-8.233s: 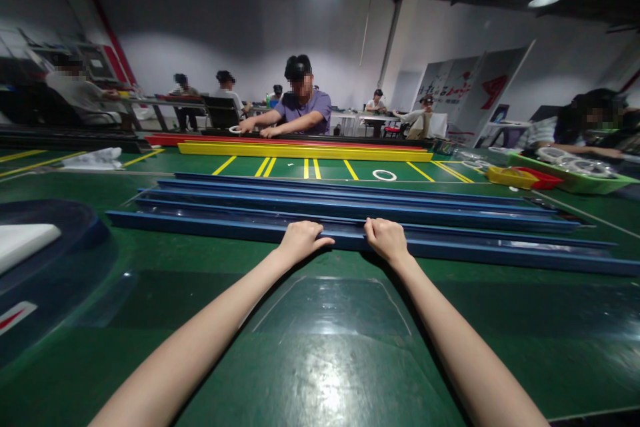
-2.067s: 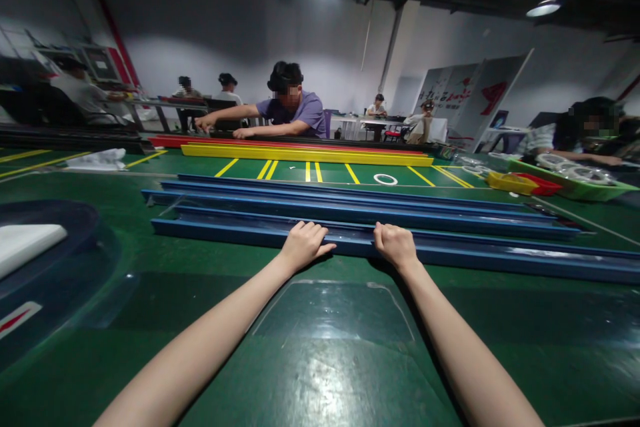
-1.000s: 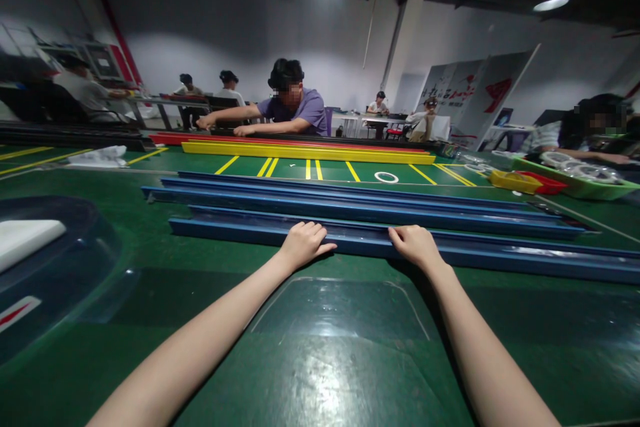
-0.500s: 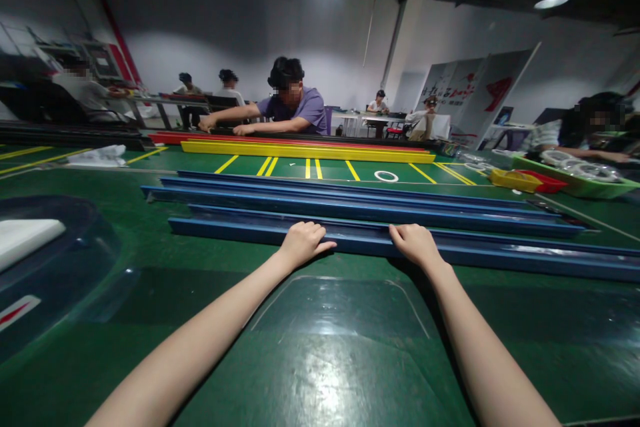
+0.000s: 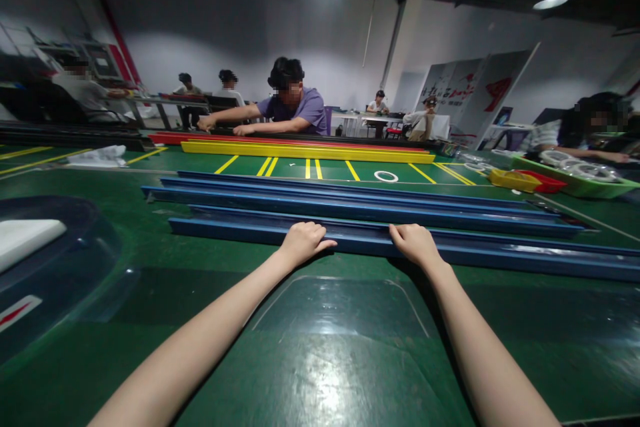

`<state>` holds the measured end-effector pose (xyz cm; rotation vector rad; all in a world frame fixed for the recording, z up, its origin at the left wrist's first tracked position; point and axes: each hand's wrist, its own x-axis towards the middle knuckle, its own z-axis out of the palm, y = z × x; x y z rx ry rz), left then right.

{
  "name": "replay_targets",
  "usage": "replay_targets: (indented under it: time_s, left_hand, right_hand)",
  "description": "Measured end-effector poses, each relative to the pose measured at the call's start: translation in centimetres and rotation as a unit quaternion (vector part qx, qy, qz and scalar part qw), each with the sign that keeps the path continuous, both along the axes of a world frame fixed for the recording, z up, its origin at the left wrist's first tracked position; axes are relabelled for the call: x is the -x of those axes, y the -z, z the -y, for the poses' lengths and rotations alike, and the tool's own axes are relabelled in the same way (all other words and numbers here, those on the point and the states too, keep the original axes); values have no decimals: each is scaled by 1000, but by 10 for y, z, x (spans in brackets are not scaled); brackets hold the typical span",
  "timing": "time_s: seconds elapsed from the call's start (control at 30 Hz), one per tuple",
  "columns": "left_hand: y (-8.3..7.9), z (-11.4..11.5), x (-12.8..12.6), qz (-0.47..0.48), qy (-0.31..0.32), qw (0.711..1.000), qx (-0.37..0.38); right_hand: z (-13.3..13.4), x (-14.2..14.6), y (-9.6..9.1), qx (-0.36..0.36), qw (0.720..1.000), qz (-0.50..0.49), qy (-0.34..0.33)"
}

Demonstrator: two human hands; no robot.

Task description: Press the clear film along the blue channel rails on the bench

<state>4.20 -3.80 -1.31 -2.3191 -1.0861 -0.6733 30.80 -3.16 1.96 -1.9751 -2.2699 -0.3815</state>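
Note:
A long blue channel profile [image 5: 500, 252] lies across the green table, nearest to me. My left hand [image 5: 303, 244] is closed over its near wall, fingers curled into the channel and thumb along the outer face. To the right, my right hand [image 5: 413, 243] grips the same profile, with its fingers hooked over the edge and partly hidden. Just behind, and apart from my hands, lie further blue profiles [image 5: 360, 205] side by side, roughly parallel to the one I hold.
Farther back are yellow [image 5: 305, 151] and red profiles, where a person in a purple shirt [image 5: 313, 110] leans in. A white ring [image 5: 386, 177] lies on the table [image 5: 320, 360]. A green tray [image 5: 590, 185] holds rolls at right; a white block [image 5: 30, 240] is at left.

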Motion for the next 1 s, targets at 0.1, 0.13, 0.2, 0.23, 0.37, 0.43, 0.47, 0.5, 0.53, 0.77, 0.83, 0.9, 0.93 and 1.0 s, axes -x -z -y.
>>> replay_targets:
  time_s: [0.1, 0.13, 0.2, 0.23, 0.37, 0.43, 0.47, 0.5, 0.53, 0.77, 0.83, 0.9, 0.93, 1.0]
  left_hand:
    - [0, 0, 0, 2, 1, 1000, 7]
    - [0, 0, 0, 2, 1, 1000, 9]
    - [0, -1, 0, 3, -1, 1000, 13]
    - [0, -1, 0, 4, -1, 1000, 14]
    - [1, 0, 0, 5, -4, 1000, 9]
    - [1, 1, -1, 5, -7, 1000, 0]
    - [1, 1, -1, 4, -9, 1000, -5]
    - [2, 1, -1, 3, -10, 1000, -9]
    - [2, 2, -1, 1, -10, 1000, -12]
    - [1, 2, -1, -4, -9, 1000, -13]
    - [1, 3, -1, -1, -8, 1000, -6]
    - [0, 3, -2, 2, -6, 1000, -1]
    - [0, 3, -2, 3, -7, 1000, 0]
    - [0, 3, -2, 1, -8, 1000, 0]
  right_hand:
    - [0, 0, -1, -1, 1000, -1, 2]
    - [0, 0, -1, 0, 1000, -1, 3]
    - [0, 1, -1, 2, 1000, 0, 3]
    - [1, 1, -2, 3, 1000, 2, 2]
    - [2, 2, -2, 1, 1000, 8, 1]
    - [3, 2, -3, 1, 1000, 11, 3]
    - [3, 3, -4, 4, 1000, 12, 4]
    - [3, 3, -4, 7, 1000, 14, 5]
    - [3, 4, -5, 9, 1000, 16, 7]
    - [4, 7, -7, -34, 999, 21, 0]
    - [5, 12, -5, -59, 998, 1, -12]
    - [6, 21, -3, -90, 995, -22, -30]
    - [6, 26, -2, -107, 993, -32, -43]
    - [7, 39, 1, -140, 986, -44, -75]
